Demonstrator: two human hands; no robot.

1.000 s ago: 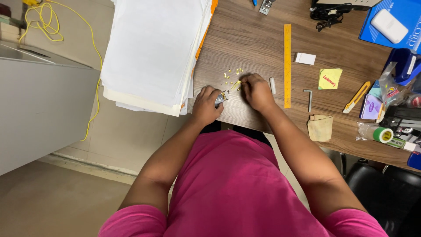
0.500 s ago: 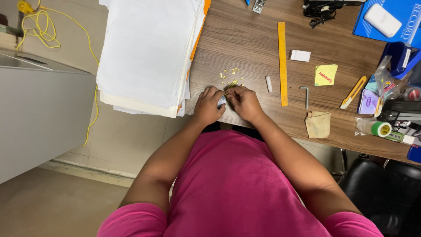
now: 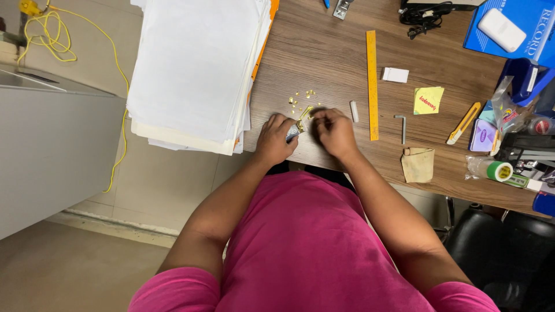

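Working at the near edge of the brown wooden desk (image 3: 324, 52), the left hand (image 3: 276, 140) grips a small silvery-blue object (image 3: 293, 133); the right hand (image 3: 334, 132) pinches beside it, contents hidden, near scattered yellow bits (image 3: 300, 98). Next likely needs steady fingertip precision.

- Both bare forearms reach forward from the pink-sleeved shoulders and converge toward the middle, elbows spread wide.
- The left hand (image 3: 275, 140) lies knuckles-up, fingers curled under, its grip closed on something small at its right edge; what it is cannot be told.
- The right hand (image 3: 335, 132) sits just right of it, also knuckles-up, fingers bent and bunched toward the left hand.
- The two hands are nearly touching at their fingertips, wrists held low.
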